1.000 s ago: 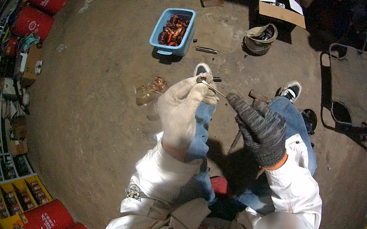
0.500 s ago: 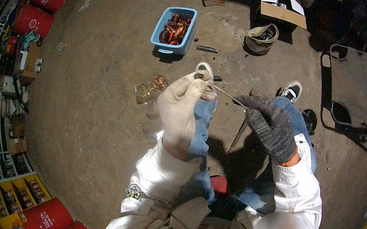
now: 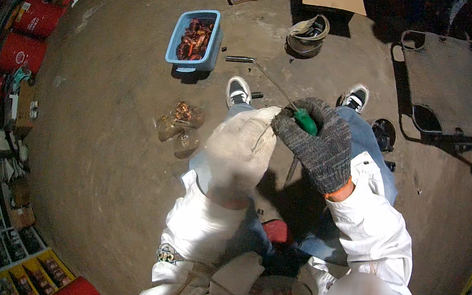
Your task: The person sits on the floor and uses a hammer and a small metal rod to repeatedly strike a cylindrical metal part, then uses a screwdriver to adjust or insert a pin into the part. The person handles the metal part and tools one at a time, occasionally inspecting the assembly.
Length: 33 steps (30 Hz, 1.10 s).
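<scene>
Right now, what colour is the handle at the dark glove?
The handle is green, seen best in the head view.

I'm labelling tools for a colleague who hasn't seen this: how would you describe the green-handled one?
From the blue tub near the top, go down and right to the dark-gloved right hand. It holds the green-handled tool, its thin shaft pointing up and left. The green handle sets it apart from the metal rod on the floor.

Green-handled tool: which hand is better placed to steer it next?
The right, probably: the right hand grips the green-handled tool by its handle, its shaft pointing forward and leftward. The left hand is alongside, with no visible hold on it.
</scene>
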Available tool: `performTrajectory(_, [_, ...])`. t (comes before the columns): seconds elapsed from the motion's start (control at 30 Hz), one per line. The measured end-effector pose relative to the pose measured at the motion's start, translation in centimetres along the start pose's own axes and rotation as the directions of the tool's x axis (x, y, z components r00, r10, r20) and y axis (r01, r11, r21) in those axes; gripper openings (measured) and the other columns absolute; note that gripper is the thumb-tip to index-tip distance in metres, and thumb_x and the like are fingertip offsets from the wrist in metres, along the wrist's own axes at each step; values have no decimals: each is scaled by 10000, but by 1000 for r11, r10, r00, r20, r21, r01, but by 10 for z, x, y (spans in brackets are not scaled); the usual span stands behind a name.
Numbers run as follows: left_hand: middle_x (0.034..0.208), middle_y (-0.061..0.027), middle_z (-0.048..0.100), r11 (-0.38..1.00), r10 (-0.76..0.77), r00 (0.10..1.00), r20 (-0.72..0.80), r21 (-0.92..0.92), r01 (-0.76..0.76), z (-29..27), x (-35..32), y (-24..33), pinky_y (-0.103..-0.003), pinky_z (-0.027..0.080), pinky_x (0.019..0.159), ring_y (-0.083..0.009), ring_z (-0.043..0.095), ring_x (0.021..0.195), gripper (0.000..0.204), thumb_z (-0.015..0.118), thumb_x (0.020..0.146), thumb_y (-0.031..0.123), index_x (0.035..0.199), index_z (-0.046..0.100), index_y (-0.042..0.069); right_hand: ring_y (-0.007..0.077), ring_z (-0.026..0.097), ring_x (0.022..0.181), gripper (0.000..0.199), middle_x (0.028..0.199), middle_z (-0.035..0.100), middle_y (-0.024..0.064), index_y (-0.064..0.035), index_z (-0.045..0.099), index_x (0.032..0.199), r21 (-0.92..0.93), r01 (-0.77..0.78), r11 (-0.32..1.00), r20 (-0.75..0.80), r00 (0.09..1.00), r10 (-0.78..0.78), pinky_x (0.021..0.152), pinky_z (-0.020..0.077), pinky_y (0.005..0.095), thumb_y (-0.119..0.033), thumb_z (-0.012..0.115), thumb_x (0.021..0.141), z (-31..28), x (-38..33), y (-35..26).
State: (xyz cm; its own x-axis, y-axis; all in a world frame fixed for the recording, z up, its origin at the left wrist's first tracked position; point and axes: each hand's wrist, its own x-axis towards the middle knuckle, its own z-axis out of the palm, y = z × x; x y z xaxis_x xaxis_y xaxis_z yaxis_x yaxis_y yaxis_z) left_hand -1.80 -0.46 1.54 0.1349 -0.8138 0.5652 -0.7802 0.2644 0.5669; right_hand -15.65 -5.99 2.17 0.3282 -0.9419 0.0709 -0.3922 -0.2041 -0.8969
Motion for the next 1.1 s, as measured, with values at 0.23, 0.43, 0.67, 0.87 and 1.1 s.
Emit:
performTrajectory(0.23, [948, -139, 666, 910, -342, 933, 113, -208, 359, -8, 3, 10, -324, 503, 785, -246, 649, 875, 209, 643, 802, 55, 1004, 678, 12, 229, 651, 758, 218, 843, 665, 116, -31, 667, 933, 19, 159, 987, -56, 986, -157, 686, 516, 327, -185, 715, 787, -9, 5, 5])
performTrajectory(0.43, [987, -152, 661, 860, -388, 913, 128, -306, 408, -14, 5, 8, -286, 493, 813, -224, 645, 912, 211, 651, 809, 45, 1011, 670, -13, 171, 632, 835, 385, 955, 671, 104, -20, 601, 1125, 177, -14, 984, 21, 1000, 11, 740, 518, 298, -154, 729, 788, -12, 16, 18])
performTrajectory(0.67, [936, -144, 655, 998, 55, 998, -24, -27, -55, -9, 4, 1, -327, 524, 741, -266, 649, 834, 203, 672, 733, 3, 934, 661, -21, 181, 645, 814, 342, 918, 679, 122, -33, 658, 1062, 314, -178, 932, 271, 958, 92, 744, 509, 305, -221, 735, 787, -10, 8, 16])
performTrajectory(0.87, [951, -143, 655, 952, 302, 953, 27, 36, -303, -11, 7, -7, -342, 528, 746, -279, 644, 857, 197, 679, 701, -18, 897, 659, -27, 185, 650, 774, 335, 875, 679, 130, -45, 667, 1044, 238, -159, 958, 257, 962, 96, 687, 503, 310, -277, 713, 807, -8, 9, 13])
performTrajectory(1.1, [968, -132, 660, 984, 175, 984, 36, -29, -174, -10, 6, 0, -335, 522, 766, -267, 638, 898, 212, 674, 678, -8, 891, 676, -3, 130, 611, 660, 262, 788, 654, 92, -71, 653, 1073, 308, -387, 869, 455, 862, 222, 576, 480, 279, -226, 647, 862, -16, 8, 15])
